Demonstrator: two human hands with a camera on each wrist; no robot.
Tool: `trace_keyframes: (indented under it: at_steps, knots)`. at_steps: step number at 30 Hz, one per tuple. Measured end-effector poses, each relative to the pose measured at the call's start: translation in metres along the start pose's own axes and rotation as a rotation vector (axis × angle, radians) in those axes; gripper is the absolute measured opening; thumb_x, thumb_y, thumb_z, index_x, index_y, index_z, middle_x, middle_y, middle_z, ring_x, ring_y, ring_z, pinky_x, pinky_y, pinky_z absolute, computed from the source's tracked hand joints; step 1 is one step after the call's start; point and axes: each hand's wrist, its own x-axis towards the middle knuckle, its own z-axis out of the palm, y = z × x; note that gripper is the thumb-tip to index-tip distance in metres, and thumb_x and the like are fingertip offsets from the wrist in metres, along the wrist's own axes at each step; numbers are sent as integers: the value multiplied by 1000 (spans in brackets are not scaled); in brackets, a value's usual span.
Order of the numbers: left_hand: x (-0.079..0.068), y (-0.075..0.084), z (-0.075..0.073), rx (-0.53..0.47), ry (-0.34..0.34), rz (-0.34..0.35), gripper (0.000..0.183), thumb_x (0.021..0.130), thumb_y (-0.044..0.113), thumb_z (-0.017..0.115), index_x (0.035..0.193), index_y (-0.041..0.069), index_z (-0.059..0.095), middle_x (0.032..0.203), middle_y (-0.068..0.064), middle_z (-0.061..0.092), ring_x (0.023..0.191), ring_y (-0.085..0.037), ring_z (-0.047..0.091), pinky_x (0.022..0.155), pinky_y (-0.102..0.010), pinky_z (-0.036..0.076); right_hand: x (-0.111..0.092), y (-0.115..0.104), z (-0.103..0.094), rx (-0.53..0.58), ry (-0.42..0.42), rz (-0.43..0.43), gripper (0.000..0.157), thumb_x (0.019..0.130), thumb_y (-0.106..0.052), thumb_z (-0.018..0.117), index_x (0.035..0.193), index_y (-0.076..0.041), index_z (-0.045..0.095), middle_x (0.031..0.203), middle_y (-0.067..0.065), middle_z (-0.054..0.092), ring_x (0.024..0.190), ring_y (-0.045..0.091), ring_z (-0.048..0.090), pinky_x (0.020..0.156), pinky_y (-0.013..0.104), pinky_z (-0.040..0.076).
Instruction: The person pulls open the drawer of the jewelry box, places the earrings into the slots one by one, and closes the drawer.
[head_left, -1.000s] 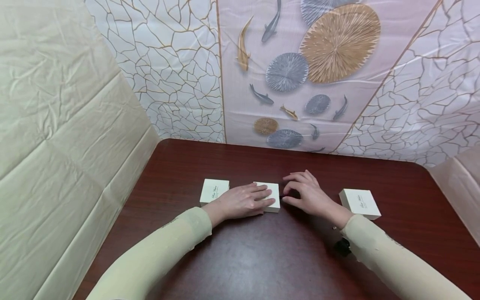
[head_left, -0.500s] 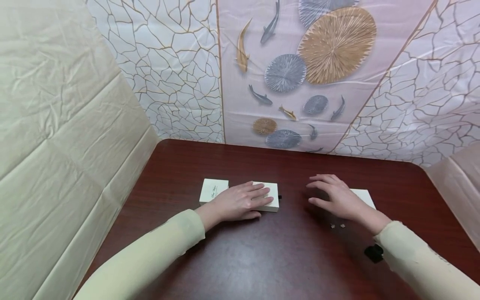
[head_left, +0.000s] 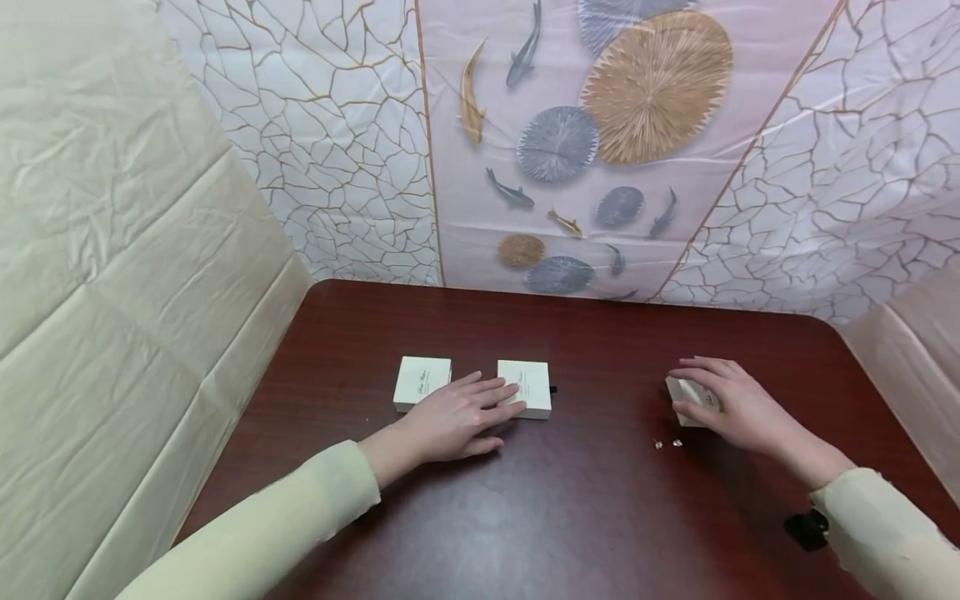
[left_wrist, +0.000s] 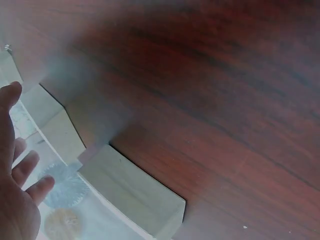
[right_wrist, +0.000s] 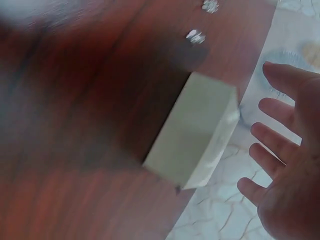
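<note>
The right hand (head_left: 738, 408) has just been shifted from beside the middle white box (head_left: 537, 385) to over the rightmost box (right_wrist: 192, 127), fingers spread, contact unclear, so work is moved there, near two tiny shiny pieces (right_wrist: 196, 36). The left hand (head_left: 450, 421) is held loosely over the middle box's left side. The dark-red wooden desk (head_left: 510, 517) is backed by patterned cloth (head_left: 352, 125).
</note>
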Motion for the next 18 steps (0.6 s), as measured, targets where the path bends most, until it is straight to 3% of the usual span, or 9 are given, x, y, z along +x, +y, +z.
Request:
trace_keyframes:
  at_steps: [7,11,14,18]
  knots:
    - [-9,6,-5,-16,2,-27,57,92,45,59,142,19,49,145,-6,49,133,-24,47,107,-49,39,-21,12,-4,-4,8,54,54,80,-24,78,127,-7,60,131,20,53,119,41,44,87,54,37]
    - [-12,10,-6,-28,1,-44,59,92,45,60,143,18,48,146,-7,48,134,-24,45,107,-50,38,-28,16,-2,-24,25,32,60,76,-21,81,130,-8,58,131,19,54,119,41,45,90,52,37]
    - [-14,13,-7,-32,1,-49,60,91,44,61,144,18,47,146,-7,47,134,-24,45,107,-51,38,-33,21,1,-48,60,-6,63,73,-17,83,130,-9,59,130,18,55,120,40,47,102,41,35]
    - [-17,17,-9,-29,-5,-50,62,90,45,62,144,18,46,147,-6,46,134,-24,45,107,-51,38,-37,27,5,-74,96,-56,65,69,-13,83,130,-11,60,129,18,57,122,37,48,111,18,22]
